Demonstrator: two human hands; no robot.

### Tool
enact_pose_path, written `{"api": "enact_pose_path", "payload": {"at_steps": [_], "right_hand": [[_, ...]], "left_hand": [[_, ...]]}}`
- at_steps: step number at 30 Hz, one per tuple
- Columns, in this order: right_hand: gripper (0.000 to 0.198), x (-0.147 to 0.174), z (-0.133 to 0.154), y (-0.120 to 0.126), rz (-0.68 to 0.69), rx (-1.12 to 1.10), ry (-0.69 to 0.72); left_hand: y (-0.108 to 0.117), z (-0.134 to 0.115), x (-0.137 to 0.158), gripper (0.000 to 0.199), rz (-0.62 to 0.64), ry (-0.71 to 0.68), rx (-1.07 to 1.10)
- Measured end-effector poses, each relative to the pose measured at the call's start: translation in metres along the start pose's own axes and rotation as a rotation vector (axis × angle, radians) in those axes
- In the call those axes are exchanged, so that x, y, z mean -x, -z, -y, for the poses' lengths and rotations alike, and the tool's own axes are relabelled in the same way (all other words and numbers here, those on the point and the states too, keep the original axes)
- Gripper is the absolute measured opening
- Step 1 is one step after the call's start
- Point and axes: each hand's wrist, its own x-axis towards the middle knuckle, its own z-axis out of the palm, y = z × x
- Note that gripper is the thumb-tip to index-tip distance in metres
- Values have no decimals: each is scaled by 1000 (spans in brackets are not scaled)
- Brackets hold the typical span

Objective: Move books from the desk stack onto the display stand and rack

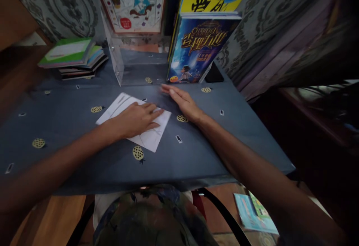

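Note:
A folded white sheet of paper [147,141] with thin dark lines lies at an angle on the blue tablecloth. My left hand [137,118] rests flat on it, fingers stretched out to the right and covering its middle. To the right of the paper, my right hand [183,102] hovers at or just over the cloth, its fingers extended toward the books and slightly blurred. Nothing shows in the right hand, and it is apart from the paper.
A clear acrylic book stand [120,66] stands at the back, holding upright books, among them a blue book [193,47]. Stacked books [70,57] lie at back left. Behind the blue book is a dark phone-like object [214,73]. Booklets [254,212] lie on the floor.

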Motion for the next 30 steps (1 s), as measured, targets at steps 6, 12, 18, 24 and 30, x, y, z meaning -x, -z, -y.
{"api": "enact_pose_path", "payload": {"at_steps": [6, 12, 18, 24, 30], "right_hand": [[47, 7, 12, -5, -88, 175, 64], [35, 35, 55, -40, 156, 361, 459], [45, 51, 73, -51, 517, 382, 655], [56, 44, 56, -46, 565, 408, 628], [50, 19, 33, -35, 466, 629, 513]], "left_hand": [[7, 4, 16, 49, 101, 493, -199], [0, 14, 25, 36, 61, 604, -171], [-5, 17, 47, 33, 60, 652, -94], [-13, 13, 62, 34, 49, 651, -50], [-15, 6, 73, 35, 34, 664, 19]]}}
